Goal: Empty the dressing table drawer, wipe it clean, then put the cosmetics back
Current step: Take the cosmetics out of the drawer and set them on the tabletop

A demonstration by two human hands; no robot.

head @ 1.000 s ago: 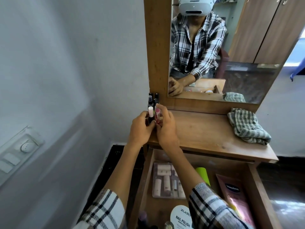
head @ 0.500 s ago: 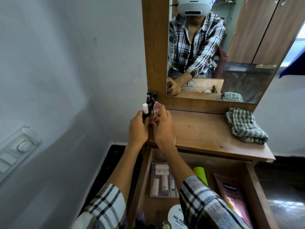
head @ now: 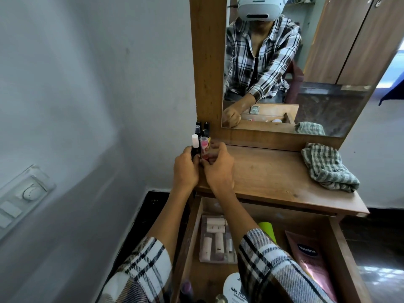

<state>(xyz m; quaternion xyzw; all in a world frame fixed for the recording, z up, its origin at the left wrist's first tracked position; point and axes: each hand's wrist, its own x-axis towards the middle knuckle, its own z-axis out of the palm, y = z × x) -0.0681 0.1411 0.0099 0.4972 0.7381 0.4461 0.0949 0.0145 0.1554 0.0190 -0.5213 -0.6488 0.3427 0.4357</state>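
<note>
surface: wooden dressing table top (head: 273, 173) | back-left corner: cluster of small upright cosmetic bottles (head: 202, 138), maybe 5, partly hidden | right end: 1 crumpled checked cloth (head: 328, 169), well apart from bottles | below: open drawer (head: 341, 248) holding cosmetics
</note>
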